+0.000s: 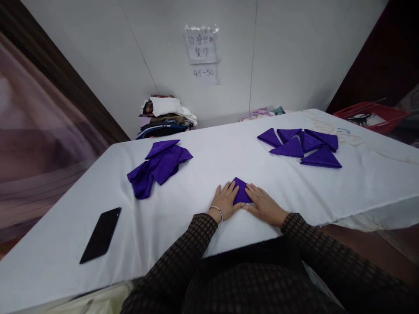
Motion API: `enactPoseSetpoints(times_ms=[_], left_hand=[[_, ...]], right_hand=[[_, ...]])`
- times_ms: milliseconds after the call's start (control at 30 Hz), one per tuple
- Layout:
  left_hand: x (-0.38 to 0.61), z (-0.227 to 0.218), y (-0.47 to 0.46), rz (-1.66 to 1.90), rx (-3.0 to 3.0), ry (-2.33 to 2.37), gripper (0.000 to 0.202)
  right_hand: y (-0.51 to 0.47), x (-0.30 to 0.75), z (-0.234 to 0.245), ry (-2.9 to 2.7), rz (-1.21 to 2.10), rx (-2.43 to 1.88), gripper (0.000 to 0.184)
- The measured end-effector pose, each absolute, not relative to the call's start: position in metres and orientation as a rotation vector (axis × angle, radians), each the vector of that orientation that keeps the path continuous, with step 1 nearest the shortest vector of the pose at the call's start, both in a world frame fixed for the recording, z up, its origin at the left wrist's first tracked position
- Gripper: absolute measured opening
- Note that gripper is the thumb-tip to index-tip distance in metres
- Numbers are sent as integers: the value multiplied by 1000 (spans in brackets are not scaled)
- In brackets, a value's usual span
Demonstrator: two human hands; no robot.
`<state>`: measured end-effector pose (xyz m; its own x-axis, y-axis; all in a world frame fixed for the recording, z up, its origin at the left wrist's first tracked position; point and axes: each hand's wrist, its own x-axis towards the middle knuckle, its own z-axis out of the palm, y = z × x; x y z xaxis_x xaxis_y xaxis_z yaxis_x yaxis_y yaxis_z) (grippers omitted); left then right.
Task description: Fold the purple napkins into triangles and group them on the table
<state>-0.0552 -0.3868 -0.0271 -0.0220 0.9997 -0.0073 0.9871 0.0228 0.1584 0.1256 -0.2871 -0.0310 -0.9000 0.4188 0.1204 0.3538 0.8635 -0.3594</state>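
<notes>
A small folded purple cloth napkin (241, 190) lies on the white table (203, 165) near its front edge. My left hand (225, 200) rests flat on the napkin's left side, fingers stretched out, a bracelet on the wrist. My right hand (263, 205) lies flat on its right side, fingers extended and pressing down. Most of the napkin is covered by both hands. To the far left lies a loose pile of unfolded purple napkins (159, 165). At the far right sit several purple napkins folded into triangles (303, 146).
A black phone (101, 234) lies face down at the table's left front. Stacked folded clothes (165, 115) sit against the white wall behind the table, under paper notes (201, 46). A red basket (373, 115) stands at the far right.
</notes>
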Motion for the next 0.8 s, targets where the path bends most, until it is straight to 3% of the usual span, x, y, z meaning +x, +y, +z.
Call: enactPoseSetpoints(times_ms=[133,333,800], left_hand=[[-54,-25,-387,176,2107,2155,72],[-54,-22,-388,192,2100,2133,67],[-53,-22,-389,172,2081,2145,68]], right_hand=[[-284,124,-13,-2848,630,-635,74],[-294,92,12,-2850,555,-486,74],[-280,85,-25,-2913,518,-519,79]])
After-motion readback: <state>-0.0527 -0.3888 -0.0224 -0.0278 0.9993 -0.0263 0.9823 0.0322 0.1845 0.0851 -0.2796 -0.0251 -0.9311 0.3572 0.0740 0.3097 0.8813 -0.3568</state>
